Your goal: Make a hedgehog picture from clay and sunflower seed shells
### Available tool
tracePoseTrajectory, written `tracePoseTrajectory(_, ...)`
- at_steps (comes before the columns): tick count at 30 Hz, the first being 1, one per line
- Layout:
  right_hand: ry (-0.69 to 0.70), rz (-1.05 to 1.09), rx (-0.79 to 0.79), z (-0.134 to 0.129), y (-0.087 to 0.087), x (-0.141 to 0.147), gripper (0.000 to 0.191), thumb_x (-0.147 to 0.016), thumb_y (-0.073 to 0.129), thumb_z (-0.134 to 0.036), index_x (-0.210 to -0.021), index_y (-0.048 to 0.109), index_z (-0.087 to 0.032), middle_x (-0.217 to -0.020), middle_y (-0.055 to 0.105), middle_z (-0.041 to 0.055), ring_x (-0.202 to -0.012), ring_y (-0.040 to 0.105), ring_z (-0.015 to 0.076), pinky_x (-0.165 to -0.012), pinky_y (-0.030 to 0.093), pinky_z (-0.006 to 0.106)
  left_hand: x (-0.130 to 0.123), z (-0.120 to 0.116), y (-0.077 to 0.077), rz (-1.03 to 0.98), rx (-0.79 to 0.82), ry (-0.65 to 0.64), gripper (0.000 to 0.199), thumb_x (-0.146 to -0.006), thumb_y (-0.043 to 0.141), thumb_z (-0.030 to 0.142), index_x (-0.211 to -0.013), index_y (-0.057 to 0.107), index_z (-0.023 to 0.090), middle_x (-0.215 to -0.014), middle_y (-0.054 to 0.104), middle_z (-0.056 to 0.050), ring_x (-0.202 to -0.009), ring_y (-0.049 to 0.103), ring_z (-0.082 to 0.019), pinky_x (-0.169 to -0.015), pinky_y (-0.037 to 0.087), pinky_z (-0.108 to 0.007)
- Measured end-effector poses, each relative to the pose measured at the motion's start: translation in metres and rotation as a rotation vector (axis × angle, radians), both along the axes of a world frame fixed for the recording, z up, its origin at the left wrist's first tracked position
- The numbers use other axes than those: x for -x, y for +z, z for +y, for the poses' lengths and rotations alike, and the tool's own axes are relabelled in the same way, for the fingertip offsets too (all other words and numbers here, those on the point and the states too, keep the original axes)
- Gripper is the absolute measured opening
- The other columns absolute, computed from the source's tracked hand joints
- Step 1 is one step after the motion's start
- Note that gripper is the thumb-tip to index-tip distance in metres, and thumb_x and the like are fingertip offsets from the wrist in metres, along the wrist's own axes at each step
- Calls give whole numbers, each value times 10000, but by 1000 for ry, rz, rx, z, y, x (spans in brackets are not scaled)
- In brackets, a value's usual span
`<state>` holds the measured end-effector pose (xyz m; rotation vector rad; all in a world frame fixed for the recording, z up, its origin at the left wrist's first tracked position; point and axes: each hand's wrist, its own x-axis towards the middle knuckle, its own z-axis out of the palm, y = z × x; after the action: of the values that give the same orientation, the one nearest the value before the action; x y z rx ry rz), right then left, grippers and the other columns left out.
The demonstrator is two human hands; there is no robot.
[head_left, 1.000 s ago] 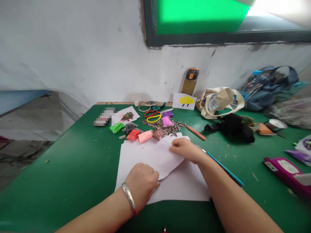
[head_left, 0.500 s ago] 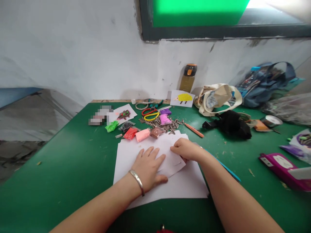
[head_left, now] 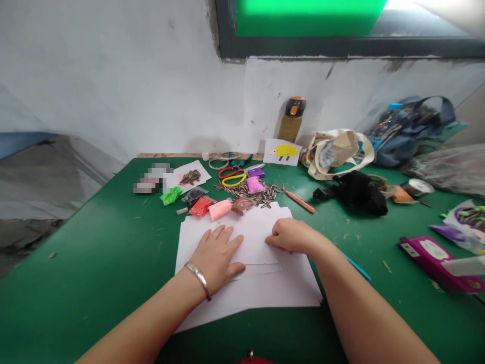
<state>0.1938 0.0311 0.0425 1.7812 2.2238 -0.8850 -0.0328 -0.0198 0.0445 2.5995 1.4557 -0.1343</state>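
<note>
Several sheets of white paper [head_left: 280, 293] lie stacked on the green table in front of me. On top is a smaller white sheet [head_left: 257, 253] with its near edge running crosswise. My left hand [head_left: 217, 258], with a silver bangle at the wrist, lies flat on the papers, fingers spread. My right hand [head_left: 290, 236] is closed at the right side of the smaller sheet, its fingers curled and seemingly gripping that edge; the fingertips are partly hidden. Just beyond the papers are packets of red clay [head_left: 200, 207], pink clay [head_left: 220, 209] and brown clay [head_left: 242, 205].
Striped sunflower seeds [head_left: 271, 193], scissors [head_left: 232, 174] and an orange pen-like tool [head_left: 300, 201] lie behind the papers. A hedgehog picture [head_left: 282, 152] leans before a bottle [head_left: 291, 121]. A cloth bag [head_left: 337, 154], black bundle [head_left: 359, 194] and magenta case [head_left: 435, 260] stand right.
My left hand has slid left across the paper. The smaller sheet has turned, its near edge now lying straighter. My right hand stays near the same spot, fingers still curled.
</note>
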Motion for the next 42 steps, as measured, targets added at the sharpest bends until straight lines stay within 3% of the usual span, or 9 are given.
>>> tracePoseTrajectory(8, 90, 116, -106, -7, 3, 0, 166, -710, 587, -300, -574, 607, -207, -603, 599, 4, -511, 455, 120, -474, 248, 252, -13, 0, 1, 9, -28, -59, 437, -799, 618, 415, -1183, 546, 220, -1228, 537, -117, -1179, 443, -326, -964, 390, -488)
tracePoseTrajectory(11, 29, 44, -144, -6, 1, -2, 98, -702, 584, -270, -649, 648, -217, -679, 635, 19, -568, 493, 137, -502, 261, 253, -16, 0, 0, 1, -30, -60, 398, -800, 619, 413, -1135, 557, 208, -1190, 545, -119, -1153, 457, -311, -942, 415, -461)
tracePoseTrajectory(16, -31, 68, -174, -2, 1, -3, 187, -766, 558, -361, -680, 643, -218, -734, 658, 26, -642, 549, 158, -535, 290, 253, -18, 0, 6, 18, 25, -33, 425, -778, 648, 423, -1130, 563, 201, -1204, 547, -122, -1160, 455, -325, -940, 418, -475)
tracePoseTrajectory(20, -154, 80, -390, 8, -2, -12, 206, -848, 457, -265, -828, 657, -224, -849, 672, 36, -765, 585, 175, -604, 339, 254, -15, 1, 3, -2, 19, -33, 417, -791, 649, 396, -1153, 563, 209, -1257, 528, -126, -1198, 436, -337, -957, 404, -500)
tracePoseTrajectory(23, -262, -23, -564, 18, -11, -24, 269, -848, 442, -176, -1014, 651, -210, -1063, 645, 79, -975, 561, 210, -733, 371, 268, -8, 2, -4, -24, -6, -65, 386, -818, 626, 352, -1170, 559, 210, -1293, 516, -121, -1226, 417, -332, -988, 380, -508)
tracePoseTrajectory(26, -373, -181, -648, 24, -20, -34, 371, -853, 456, -190, -1199, 582, -231, -1158, 608, 101, -1009, 534, 247, -755, 370, 307, -1, 3, -8, -69, -43, -101, 350, -830, 610, 320, -1152, 567, 190, -1274, 534, -126, -1215, 429, -328, -989, 383, -507)
tracePoseTrajectory(30, -428, -336, -635, 25, -27, -36, 323, -870, 428, -199, -1142, 600, -228, -1109, 624, 113, -978, 527, 270, -723, 353, 338, 3, 5, -8, -115, -45, -131, 305, -816, 627, 308, -1072, 596, 145, -1176, 581, -140, -1163, 472, -317, -993, 397, -469)
tracePoseTrajectory(36, -443, -373, -655, 29, -34, -33, 306, -904, 379, -208, -1101, 614, -205, -1021, 621, 137, -956, 531, 278, -736, 347, 359, 4, 3, -4, -145, -17, -121, 334, -790, 661, 375, -1010, 611, 129, -1072, 618, -132, -1084, 528, -304, -956, 431, -444)
tracePoseTrajectory(42, -508, -126, -811, 28, -27, -33, 560, -849, 380, -105, -1404, 386, -187, -996, 563, 149, -918, 555, 267, -740, 399, 351, 18, 17, -3, -268, -118, -19, 276, -918, 467, 335, -1035, 613, 132, -1063, 640, -110, -1032, 569, -237, -943, 435, -391)
